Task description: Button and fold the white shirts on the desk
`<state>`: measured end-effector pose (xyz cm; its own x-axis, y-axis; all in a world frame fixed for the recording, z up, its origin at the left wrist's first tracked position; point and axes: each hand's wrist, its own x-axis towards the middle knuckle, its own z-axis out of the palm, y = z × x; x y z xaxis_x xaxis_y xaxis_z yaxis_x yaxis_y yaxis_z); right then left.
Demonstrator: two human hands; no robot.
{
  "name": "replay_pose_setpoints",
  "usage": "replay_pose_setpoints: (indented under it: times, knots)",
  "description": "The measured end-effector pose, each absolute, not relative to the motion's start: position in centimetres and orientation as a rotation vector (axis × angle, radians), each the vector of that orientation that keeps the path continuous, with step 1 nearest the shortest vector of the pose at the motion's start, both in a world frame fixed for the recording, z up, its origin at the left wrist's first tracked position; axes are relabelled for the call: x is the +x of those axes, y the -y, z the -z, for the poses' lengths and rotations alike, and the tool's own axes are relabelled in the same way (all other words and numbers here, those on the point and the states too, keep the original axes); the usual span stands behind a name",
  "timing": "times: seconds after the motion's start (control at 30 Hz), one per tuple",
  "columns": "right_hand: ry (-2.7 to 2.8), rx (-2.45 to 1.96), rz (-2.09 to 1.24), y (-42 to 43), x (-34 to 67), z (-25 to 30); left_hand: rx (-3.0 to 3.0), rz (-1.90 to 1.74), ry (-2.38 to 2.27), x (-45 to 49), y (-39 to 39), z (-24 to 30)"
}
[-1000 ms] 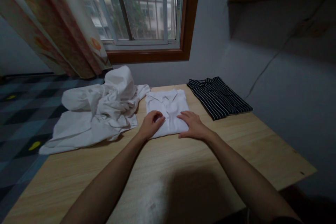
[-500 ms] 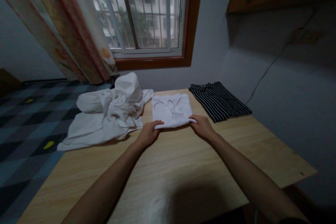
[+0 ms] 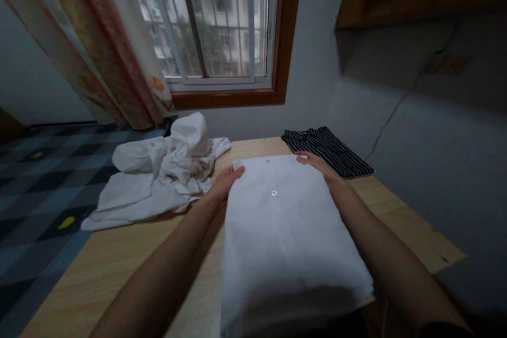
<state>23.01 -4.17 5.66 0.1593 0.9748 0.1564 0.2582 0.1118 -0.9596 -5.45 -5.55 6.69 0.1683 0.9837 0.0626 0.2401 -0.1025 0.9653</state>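
A folded white shirt (image 3: 285, 232) is lifted off the wooden table (image 3: 119, 269) and tilted toward me, its flat underside with small buttons facing the camera. My left hand (image 3: 224, 185) grips its far left corner, thumb on top. My right hand (image 3: 317, 165) grips the far right corner. The shirt's near edge hangs close to my chest between both forearms.
A crumpled pile of white clothes (image 3: 158, 169) lies on the table's left side. A folded black striped shirt (image 3: 328, 149) rests at the far right near the wall. Behind are a window (image 3: 214, 16) and a patterned curtain (image 3: 91, 42). A checkered surface (image 3: 35, 185) lies left.
Both hands moved from pressing on the folded white shirt to gripping its near edge, then raised it off the table and toward me.
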Motion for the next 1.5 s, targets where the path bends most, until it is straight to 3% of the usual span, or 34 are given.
replay_pose_setpoints:
  times: [0.17, 0.3, 0.5, 0.73, 1.07, 1.3, 1.5]
  knots:
    - [1.485, -1.651, -0.564, 3.7, 23.2, -1.6, 1.999, -1.077, -1.694, -6.1, 4.8, -3.6]
    - [1.712, -1.583, -0.333, 4.1, 21.3, -0.9, 2.312, -0.904, -1.642, -4.0, 5.3, -3.0]
    - [1.831, -1.618, -0.452, 2.5, 16.1, -1.0, 2.205, -0.742, -1.620, -0.1, 3.6, -1.7]
    - [1.837, -1.704, -0.282, 2.7, 14.4, 0.6, 2.234, -0.746, -1.644, 0.0, 2.8, -0.1]
    - [1.918, -1.785, -0.329, 3.4, 15.2, 0.0, 2.123, -0.638, -1.649, 0.9, 2.9, -1.0]
    - [1.803, -1.439, -0.666, 3.0, 15.9, 0.8, 1.703, -0.765, -1.500, 0.4, 1.9, -1.2]
    - [1.750, -1.363, -0.717, 3.2, 15.8, 0.9, 1.456, -0.892, -1.264, -0.2, 1.5, -0.4]
